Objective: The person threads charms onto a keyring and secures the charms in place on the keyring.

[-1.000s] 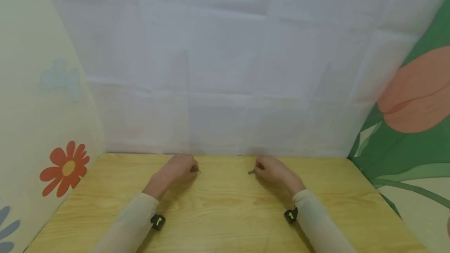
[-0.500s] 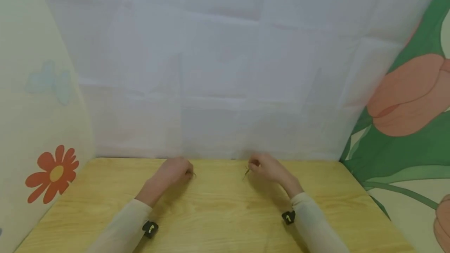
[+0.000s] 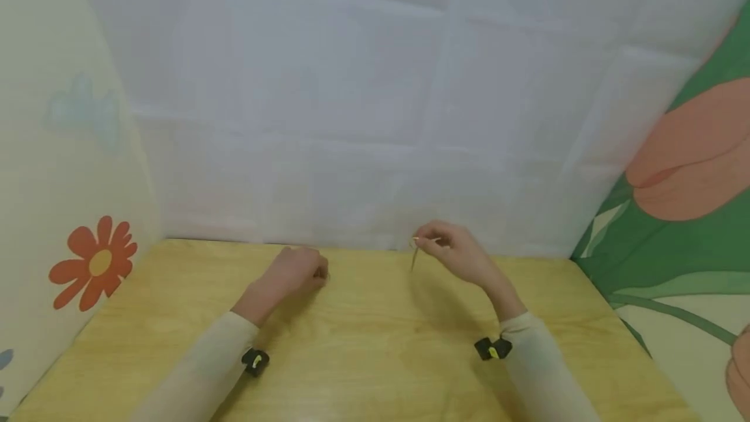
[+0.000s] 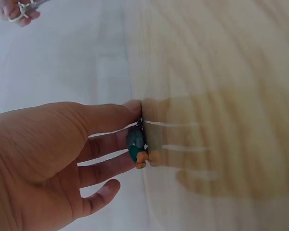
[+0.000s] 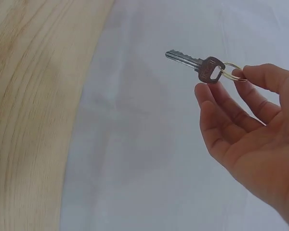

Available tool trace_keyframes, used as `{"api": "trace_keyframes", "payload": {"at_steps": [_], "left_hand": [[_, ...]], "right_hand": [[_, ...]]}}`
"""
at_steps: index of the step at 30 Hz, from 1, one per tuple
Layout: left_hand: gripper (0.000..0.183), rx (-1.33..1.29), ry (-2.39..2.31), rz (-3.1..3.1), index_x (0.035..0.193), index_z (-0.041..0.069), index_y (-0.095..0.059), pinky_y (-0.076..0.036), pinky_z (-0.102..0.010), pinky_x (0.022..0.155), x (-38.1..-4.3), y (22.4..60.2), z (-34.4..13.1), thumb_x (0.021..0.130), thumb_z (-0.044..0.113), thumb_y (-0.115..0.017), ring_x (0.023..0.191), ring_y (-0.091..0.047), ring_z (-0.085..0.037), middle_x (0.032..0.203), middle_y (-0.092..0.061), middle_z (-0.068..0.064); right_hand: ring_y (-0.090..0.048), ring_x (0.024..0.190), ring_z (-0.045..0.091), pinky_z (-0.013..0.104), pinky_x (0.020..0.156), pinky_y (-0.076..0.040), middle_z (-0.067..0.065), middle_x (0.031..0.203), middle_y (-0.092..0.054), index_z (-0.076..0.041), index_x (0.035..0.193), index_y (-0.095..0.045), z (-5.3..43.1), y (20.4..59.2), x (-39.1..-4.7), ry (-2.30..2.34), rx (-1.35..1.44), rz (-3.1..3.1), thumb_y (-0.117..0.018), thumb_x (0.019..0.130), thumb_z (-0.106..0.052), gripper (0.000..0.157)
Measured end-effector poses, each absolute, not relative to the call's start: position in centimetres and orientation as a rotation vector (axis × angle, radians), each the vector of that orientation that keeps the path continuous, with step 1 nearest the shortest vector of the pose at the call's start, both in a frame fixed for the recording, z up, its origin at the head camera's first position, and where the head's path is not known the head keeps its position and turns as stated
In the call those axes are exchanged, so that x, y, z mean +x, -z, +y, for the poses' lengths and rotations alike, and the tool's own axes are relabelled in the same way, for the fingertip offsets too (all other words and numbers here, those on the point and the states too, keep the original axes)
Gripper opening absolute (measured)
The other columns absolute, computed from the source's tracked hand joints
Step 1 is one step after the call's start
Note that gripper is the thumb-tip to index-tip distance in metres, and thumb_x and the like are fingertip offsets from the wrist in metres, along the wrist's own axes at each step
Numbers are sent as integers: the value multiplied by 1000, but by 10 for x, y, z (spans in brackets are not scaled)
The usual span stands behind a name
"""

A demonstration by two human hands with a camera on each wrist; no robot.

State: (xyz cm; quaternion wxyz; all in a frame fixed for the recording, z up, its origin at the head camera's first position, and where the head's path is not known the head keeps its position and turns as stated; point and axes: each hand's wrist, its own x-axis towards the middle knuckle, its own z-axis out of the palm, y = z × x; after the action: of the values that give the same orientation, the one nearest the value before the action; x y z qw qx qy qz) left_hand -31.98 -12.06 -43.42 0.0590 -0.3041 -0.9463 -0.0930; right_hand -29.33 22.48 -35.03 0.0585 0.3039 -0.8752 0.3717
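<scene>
My right hand (image 3: 459, 256) is raised above the table's far part, and its thumb and index finger pinch a gold key ring (image 5: 230, 76). A silver key (image 5: 197, 65) hangs from that ring, pointing down in the head view. My left hand (image 3: 293, 272) is low over the table's far part. Between its thumb and index finger it pinches the top of a small dark-green charm (image 4: 136, 140) with orange bits at its lower end. Close against the tabletop, the charm is mostly hidden by the fingers in the head view.
Under both hands lies a light wood-grain table (image 3: 363, 350). A creased white sheet (image 3: 351, 116) hangs behind its far edge. Flower-printed panels stand at the left (image 3: 35, 200) and right (image 3: 703, 239). Each sleeve carries a small black wrist device.
My right hand has lifted from near the tabletop, and the key now hangs below its fingers. My left hand has stayed nearly in place over the table. The head view has shifted slightly.
</scene>
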Motion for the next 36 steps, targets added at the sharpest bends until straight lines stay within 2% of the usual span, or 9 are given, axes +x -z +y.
{"api": "trace_keyframes", "payload": {"at_steps": [4, 8, 10, 17, 19, 24, 28, 33, 36], "left_hand": [[19, -907, 278, -2880, 77, 22, -69, -38, -74, 92, -320, 430, -116, 89, 10, -78, 77, -59, -14, 78, -64, 11], [29, -972, 329, -2849, 69, 22, -62, -40, -68, 85, -315, 439, -111, 86, 0, -69, 65, -47, -10, 66, -54, 13], [28, -968, 378, -2845, 70, 24, -60, -40, -62, 83, -312, 441, -109, 87, 3, -66, 64, -46, -8, 66, -51, 14], [10, -894, 772, -2873, 90, 16, -65, -50, -39, 72, -309, 416, -108, 99, 13, -63, 76, -55, -12, 82, -59, 8], [9, -925, 912, -2863, 93, 14, -63, -50, -37, 73, -307, 407, -108, 102, 14, -60, 81, -57, -14, 87, -60, 5], [16, -1018, 1316, -2741, 100, 11, -60, -51, -45, 86, -299, 382, -109, 108, 23, -53, 104, -62, -17, 108, -67, -1], [24, -1146, 1707, -2583, 103, 8, -58, -46, -51, 98, -287, 361, -105, 110, 29, -51, 115, -61, -23, 118, -68, -6], [22, -1316, 1998, -2350, 110, 4, -59, -45, -49, 101, -267, 334, -92, 109, 25, -52, 113, -60, -31, 116, -66, -16], [20, -1362, 2027, -2286, 112, 4, -61, -49, -47, 96, -258, 323, -83, 109, 22, -54, 109, -62, -33, 115, -65, -17]], "right_hand": [[-64, 104, 16, 44, 89, -53, 0, 118, -68, -15, 111, -74, 226, 346, -291, -1156, 959, -2627, -60, 106, -29, 20], [-64, 104, 16, 44, 90, -52, 0, 117, -69, -15, 111, -74, 231, 350, -283, -1197, 977, -2637, -60, 106, -27, 19], [-64, 106, 16, 44, 91, -52, 0, 118, -68, -17, 110, -73, 233, 353, -279, -1271, 967, -2628, -60, 106, -27, 17], [-60, 121, 24, 50, 103, -45, 8, 130, -65, -11, 106, -70, 229, 354, -274, -1658, 984, -2510, -58, 107, -25, 18], [-60, 120, 27, 51, 103, -45, 12, 129, -65, -8, 109, -70, 228, 353, -274, -1734, 1004, -2480, -57, 107, -24, 20], [-63, 113, 37, 53, 101, -46, 22, 122, -66, -2, 115, -65, 221, 350, -271, -1916, 1124, -2386, -50, 110, -20, 24], [-64, 102, 44, 58, 95, -48, 26, 109, -66, 1, 113, -60, 213, 344, -265, -2037, 1213, -2336, -45, 112, -20, 26], [-63, 88, 45, 53, 84, -53, 25, 97, -64, -1, 114, -57, 209, 333, -256, -2026, 1235, -2334, -44, 112, -23, 25], [-62, 85, 41, 52, 80, -52, 25, 94, -62, -1, 113, -55, 208, 327, -254, -2003, 1238, -2318, -44, 112, -21, 23]]}}
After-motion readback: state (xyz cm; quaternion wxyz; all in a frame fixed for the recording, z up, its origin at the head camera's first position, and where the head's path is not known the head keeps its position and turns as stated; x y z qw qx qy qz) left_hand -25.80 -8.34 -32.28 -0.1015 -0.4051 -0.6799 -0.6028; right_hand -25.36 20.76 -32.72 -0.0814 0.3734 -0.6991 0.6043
